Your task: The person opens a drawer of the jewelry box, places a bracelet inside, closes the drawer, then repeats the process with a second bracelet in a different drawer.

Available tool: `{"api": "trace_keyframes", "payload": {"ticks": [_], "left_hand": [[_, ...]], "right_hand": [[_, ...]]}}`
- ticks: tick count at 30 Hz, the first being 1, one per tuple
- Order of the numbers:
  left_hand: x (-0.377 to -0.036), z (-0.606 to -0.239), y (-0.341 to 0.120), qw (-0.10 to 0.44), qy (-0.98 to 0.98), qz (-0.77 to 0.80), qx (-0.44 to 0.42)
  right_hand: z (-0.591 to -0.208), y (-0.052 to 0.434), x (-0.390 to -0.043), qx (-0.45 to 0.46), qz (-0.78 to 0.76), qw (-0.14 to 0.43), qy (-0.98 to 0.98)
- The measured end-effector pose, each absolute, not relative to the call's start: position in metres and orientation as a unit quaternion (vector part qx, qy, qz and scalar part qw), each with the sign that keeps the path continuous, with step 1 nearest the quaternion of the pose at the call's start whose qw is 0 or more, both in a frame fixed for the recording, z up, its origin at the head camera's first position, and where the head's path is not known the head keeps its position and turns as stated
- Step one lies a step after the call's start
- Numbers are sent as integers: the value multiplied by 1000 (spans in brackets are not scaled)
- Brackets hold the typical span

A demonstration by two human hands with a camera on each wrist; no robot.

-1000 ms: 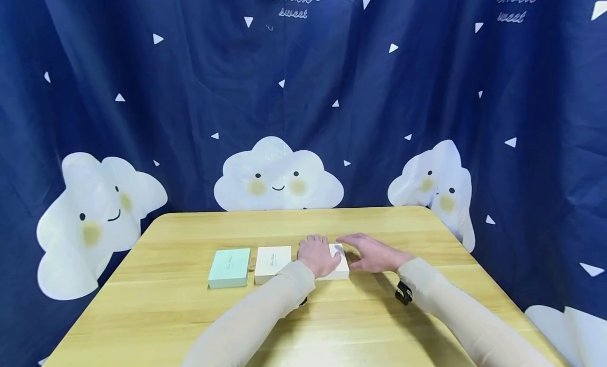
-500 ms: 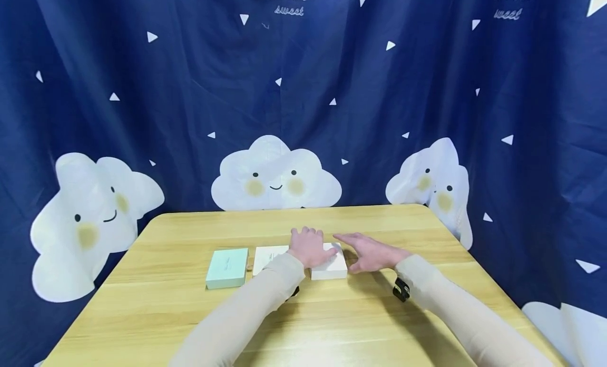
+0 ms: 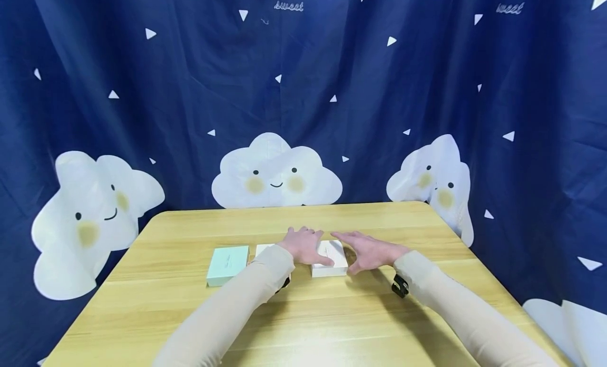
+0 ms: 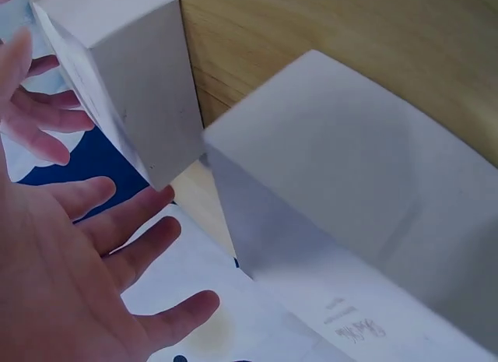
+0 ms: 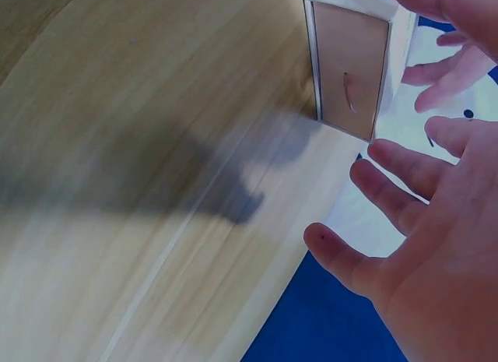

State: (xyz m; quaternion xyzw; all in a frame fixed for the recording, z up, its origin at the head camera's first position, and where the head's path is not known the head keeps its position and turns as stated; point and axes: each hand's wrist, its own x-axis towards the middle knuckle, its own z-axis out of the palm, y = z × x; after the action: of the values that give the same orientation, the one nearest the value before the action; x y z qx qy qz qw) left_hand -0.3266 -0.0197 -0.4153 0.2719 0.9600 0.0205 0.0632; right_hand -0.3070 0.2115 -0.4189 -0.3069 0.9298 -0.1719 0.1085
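A row of three small boxes stands on the table. My left hand [image 3: 303, 247] hovers between the right-hand white box [image 3: 329, 257] and the middle off-white box [image 3: 263, 248], which my sleeve partly hides. Its fingers are spread and hold nothing. The left wrist view shows the middle box [image 4: 334, 191] close beside this hand, its lid printed with small script. To the right of the white box, my right hand [image 3: 371, 252] stays with fingers extended, thumb near the box's side. In the right wrist view, that box [image 5: 350, 78] shows a brown drawer end with a ribbon pull.
A mint-green box [image 3: 227, 266] sits at the left end of the row. The boxes lie on a light wooden table [image 3: 303, 325] with rounded far corners. Behind it hangs a dark blue curtain [image 3: 189, 93] with smiling clouds.
My left hand has moved left, off the white box and toward the middle box, uncovering more of the white one. My right hand has barely moved.
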Motion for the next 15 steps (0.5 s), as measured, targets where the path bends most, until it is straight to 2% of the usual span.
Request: {"api": "trace_keyframes", "payload": {"ticks": [15], "left_hand": [[-324, -415, -21, 70, 952, -9, 299]], "right_hand": [[-423, 209, -310, -316, -151, 80, 933]]}}
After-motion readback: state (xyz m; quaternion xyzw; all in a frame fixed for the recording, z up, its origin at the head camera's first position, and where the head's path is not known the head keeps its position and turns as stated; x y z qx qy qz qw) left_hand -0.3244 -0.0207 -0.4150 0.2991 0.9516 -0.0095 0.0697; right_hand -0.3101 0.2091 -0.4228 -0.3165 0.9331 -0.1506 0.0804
